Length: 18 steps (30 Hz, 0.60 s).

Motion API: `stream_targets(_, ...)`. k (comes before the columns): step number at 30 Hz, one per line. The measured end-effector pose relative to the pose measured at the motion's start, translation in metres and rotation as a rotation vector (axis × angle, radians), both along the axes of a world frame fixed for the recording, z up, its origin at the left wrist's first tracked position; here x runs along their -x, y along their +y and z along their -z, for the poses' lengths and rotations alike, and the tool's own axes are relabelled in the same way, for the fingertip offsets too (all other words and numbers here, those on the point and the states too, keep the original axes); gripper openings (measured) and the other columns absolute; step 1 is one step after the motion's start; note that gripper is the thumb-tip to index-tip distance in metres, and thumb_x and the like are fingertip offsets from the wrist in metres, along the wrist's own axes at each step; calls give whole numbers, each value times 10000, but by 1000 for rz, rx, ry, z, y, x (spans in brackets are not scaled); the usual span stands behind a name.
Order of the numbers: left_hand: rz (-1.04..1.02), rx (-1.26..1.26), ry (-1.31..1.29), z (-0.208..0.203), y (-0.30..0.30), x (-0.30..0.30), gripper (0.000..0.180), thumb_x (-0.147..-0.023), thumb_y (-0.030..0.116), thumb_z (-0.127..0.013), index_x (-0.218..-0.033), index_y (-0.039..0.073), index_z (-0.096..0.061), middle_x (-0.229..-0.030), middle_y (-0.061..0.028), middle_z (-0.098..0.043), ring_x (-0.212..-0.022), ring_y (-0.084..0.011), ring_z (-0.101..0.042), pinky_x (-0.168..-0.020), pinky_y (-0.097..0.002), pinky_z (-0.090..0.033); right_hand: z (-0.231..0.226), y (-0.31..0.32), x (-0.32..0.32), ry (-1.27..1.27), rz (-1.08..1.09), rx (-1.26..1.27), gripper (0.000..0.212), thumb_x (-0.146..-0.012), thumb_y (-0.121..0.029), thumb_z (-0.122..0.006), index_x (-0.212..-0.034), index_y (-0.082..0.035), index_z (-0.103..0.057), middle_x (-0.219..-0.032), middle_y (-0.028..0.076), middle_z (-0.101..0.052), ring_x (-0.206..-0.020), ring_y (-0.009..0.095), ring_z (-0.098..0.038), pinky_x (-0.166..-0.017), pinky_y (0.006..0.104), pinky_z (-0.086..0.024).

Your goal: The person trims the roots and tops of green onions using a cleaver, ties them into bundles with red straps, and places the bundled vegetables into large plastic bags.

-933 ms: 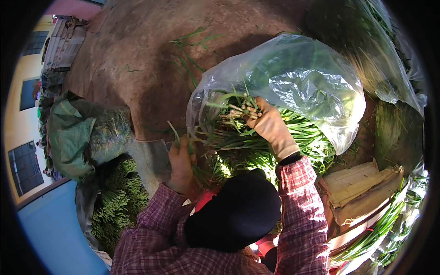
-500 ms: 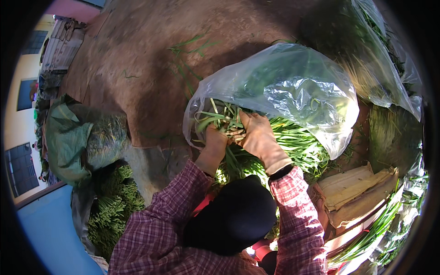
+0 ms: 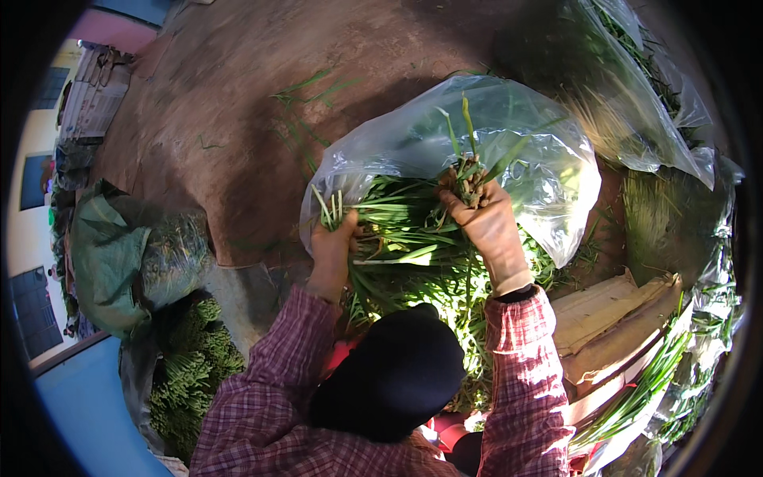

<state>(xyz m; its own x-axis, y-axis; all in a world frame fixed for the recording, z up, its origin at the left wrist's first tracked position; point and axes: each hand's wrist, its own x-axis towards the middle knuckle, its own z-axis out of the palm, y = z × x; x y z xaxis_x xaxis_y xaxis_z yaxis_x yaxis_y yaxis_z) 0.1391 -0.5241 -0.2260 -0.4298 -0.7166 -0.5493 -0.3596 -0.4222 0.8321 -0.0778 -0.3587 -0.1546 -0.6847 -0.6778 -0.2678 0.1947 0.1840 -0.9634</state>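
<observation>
My left hand [image 3: 332, 248] is closed round a few green stalks [image 3: 330, 208] whose pale cut-looking ends stick up past the fingers. To its right and a little farther off, my right hand [image 3: 494, 230] grips a clump of green stalks [image 3: 470, 181] with brownish, root-like bases and several longer blades pointing up. Long narrow leaves [image 3: 397, 208] stretch between the two hands. Behind them a big clear plastic bag [image 3: 362, 153] gapes, and more green leaves lie below and beside my right wrist.
A green sack [image 3: 111, 262] stands at the left, above a dark bag of bundled green stems [image 3: 195, 374]. Folded brown cardboard [image 3: 612, 318] and long green stalks [image 3: 636, 405] lie at the right. Clear bags of greens [image 3: 628, 119] fill the far right. Loose blades [image 3: 310, 87] litter the brown floor.
My hands were together at the bag's mouth and are now apart. The left has gone left, the right has gone right and up, each with stalks from the bunch.
</observation>
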Motion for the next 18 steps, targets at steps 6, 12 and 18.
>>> stream_targets(6,700,1045,-116,-59,54,34,1291,-638,285,-922,-1605,38,-103,-897,-123,-697,-680,-258,-698,-625,-369,-548,-11,-3,-16,-90,-14,72,346,-874,-49,-730,-1196,11,-619,-1059,58,-727,-920,97,-657,-824,243,-521)
stream_targets(12,695,1422,-199,-94,23,45,1262,-590,419,-903,-1560,-29,-231,-1500,-255,-418,-1371,-417,-421,-1135,-518,-332,-13,13,-2,-131,94,78,310,-871,-54,-745,-1154,1,-631,-1031,58,-725,-918,110,-665,-829,249,-529)
stream_targets(18,1368,981,-708,-5,71,76,1338,-615,721,-764,-1601,59,-149,-1663,-233,-65,-1540,-425,-7,-1177,-677,-38,-6,12,-22,214,-55,52,305,-864,-74,-744,-1136,0,-629,-1028,70,-703,-890,138,-649,-772,262,-519)
